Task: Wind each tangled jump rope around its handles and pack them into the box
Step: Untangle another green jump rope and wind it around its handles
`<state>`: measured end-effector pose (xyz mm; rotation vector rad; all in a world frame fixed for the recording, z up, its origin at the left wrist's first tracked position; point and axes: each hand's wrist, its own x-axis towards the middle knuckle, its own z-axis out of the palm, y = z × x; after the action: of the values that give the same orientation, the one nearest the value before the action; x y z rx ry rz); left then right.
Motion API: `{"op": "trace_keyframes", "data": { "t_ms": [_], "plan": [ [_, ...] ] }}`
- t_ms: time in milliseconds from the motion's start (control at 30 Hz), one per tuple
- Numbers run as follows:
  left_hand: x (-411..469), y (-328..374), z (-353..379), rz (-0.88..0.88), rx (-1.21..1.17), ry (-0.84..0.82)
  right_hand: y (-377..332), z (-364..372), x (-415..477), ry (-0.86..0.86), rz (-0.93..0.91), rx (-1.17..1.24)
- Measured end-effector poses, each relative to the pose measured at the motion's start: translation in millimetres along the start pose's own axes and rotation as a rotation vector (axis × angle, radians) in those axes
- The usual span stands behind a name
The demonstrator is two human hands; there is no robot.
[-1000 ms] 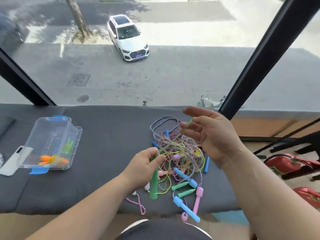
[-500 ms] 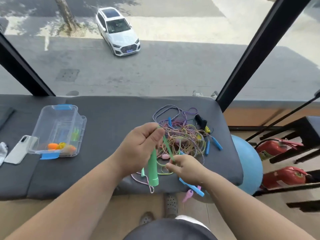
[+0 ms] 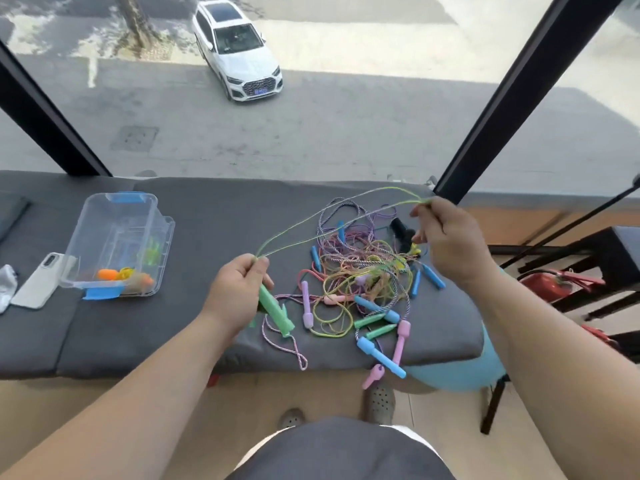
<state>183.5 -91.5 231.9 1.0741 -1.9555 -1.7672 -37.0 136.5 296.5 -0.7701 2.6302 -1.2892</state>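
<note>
Left hand (image 3: 239, 289) grips the green handle (image 3: 275, 311); right hand (image 3: 446, 237), raised, pinches its cord (image 3: 391, 188) taut.

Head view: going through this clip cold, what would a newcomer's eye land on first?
The bright tangle of jump ropes heaped on the grey cushion, right of centre, stands out first. Above it a thin green cord stretches between the left grip, which holds green handles, and the raised right grip, which pinches it. A clear box sits far left on the cushion, and a white car shows through the window.
</note>
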Motion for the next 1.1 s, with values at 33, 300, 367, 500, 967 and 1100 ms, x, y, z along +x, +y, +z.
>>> {"op": "trace_keyframes", "data": {
  "t_ms": [33,300,367,500,967,1100],
  "plan": [
    [-1.3,2.7,8.8,-0.005,0.07,-0.059,-19.4,-9.9,8.5,0.023,-0.037,0.046],
    [-7.1,49.9,124.4,0.04,-0.047,-0.265,-68.9,-37.4,26.2,-0.175,0.294,0.638],
    [-2.4,54.8,152.1,0.096,0.038,-0.322,-65.9,-42.5,30.9,-0.234,0.419,0.831],
    [0.6,64.7,199.1,0.055,0.12,-0.48,-47.3,-61.4,51.9,-0.277,0.539,1.026],
    [9.5,69.2,229.3,-0.17,0.022,-0.413,51.8,-85.7,125.9,-0.188,0.668,1.085],
    [25.5,93.7,219.1,-0.197,-0.275,-0.257,89.3,-65.5,113.7,-0.25,0.783,0.986]
  ]
}}
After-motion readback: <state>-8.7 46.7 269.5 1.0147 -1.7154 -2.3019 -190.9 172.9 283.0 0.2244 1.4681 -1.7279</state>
